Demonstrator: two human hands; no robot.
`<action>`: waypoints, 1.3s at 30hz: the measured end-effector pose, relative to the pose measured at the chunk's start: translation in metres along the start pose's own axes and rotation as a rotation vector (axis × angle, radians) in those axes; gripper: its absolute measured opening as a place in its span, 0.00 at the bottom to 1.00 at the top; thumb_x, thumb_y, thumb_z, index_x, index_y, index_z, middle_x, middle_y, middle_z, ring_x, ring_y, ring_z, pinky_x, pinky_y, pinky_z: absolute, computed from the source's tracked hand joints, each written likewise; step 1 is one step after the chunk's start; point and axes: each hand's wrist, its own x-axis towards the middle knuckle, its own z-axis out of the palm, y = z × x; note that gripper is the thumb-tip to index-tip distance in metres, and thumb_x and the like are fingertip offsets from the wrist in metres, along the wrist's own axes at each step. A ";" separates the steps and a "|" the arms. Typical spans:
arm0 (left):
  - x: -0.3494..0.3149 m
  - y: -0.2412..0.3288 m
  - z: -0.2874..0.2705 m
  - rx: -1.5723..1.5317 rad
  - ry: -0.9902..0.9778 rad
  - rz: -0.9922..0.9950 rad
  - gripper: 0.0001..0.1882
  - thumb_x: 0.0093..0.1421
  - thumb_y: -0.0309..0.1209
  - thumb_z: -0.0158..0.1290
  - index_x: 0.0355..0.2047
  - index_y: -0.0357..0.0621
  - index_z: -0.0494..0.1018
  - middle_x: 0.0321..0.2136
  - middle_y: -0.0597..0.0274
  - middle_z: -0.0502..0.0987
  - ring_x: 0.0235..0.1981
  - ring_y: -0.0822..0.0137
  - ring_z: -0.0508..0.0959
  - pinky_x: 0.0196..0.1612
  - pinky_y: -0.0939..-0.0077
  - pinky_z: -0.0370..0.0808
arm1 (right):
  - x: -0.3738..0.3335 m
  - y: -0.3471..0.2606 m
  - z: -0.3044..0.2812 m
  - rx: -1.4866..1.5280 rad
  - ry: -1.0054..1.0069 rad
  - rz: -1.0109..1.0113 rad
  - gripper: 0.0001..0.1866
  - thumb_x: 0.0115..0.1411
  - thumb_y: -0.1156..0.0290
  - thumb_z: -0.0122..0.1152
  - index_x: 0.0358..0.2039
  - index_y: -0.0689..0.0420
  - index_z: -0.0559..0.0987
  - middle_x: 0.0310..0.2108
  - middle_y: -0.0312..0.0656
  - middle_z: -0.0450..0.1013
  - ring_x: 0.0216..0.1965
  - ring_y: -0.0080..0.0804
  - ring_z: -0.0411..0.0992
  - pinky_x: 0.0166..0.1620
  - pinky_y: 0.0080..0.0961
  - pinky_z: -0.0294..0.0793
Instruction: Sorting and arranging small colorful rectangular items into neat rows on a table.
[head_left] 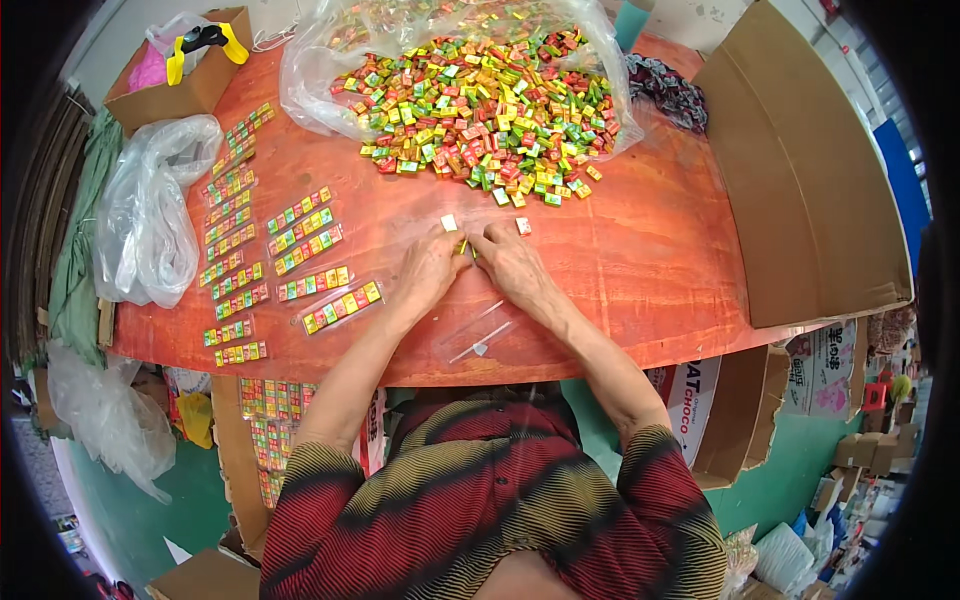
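Observation:
My left hand (430,266) and my right hand (511,264) meet over the middle of the red table (660,260). Their fingers are closed on small yellow-green boxes (463,247), mostly hidden by the fingertips. Just beyond the left fingers lies a pale little box (448,223); a red and white one (523,226) lies beyond the right. A big heap of such boxes (500,120), red, yellow, green and orange, spills from an open transparent bag (305,85) at the back. Transparent plastic sleeves (470,345) lie near the front edge, between my forearms.
Rows of packed box strips (310,240) cover the table's left part. Beyond them are a crumpled plastic bag (150,215) and a cardboard box (185,85) with a yellow and black tool (205,48). A tall cardboard panel (810,170) stands along the right. More packs (275,430) fill a carton below.

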 end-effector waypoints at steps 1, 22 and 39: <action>0.002 0.003 0.002 0.006 -0.048 -0.027 0.19 0.43 0.27 0.58 0.38 0.37 0.71 0.29 0.49 0.69 0.32 0.51 0.73 0.36 0.62 0.70 | -0.003 -0.004 -0.006 0.031 0.002 0.014 0.09 0.49 0.76 0.50 0.34 0.60 0.70 0.26 0.48 0.64 0.32 0.46 0.66 0.33 0.39 0.65; 0.010 0.025 0.029 -0.018 -0.031 0.115 0.25 0.41 0.27 0.60 0.42 0.41 0.68 0.32 0.55 0.66 0.37 0.53 0.69 0.38 0.64 0.69 | -0.027 0.015 -0.035 0.023 0.056 0.167 0.10 0.49 0.75 0.53 0.33 0.62 0.67 0.32 0.52 0.66 0.36 0.51 0.67 0.34 0.41 0.68; 0.010 0.022 0.020 -0.067 -0.064 0.005 0.21 0.43 0.28 0.60 0.40 0.42 0.70 0.32 0.53 0.65 0.36 0.52 0.71 0.38 0.62 0.69 | -0.022 0.031 -0.058 0.091 0.094 0.284 0.14 0.52 0.71 0.56 0.40 0.56 0.73 0.35 0.47 0.68 0.38 0.44 0.69 0.39 0.33 0.69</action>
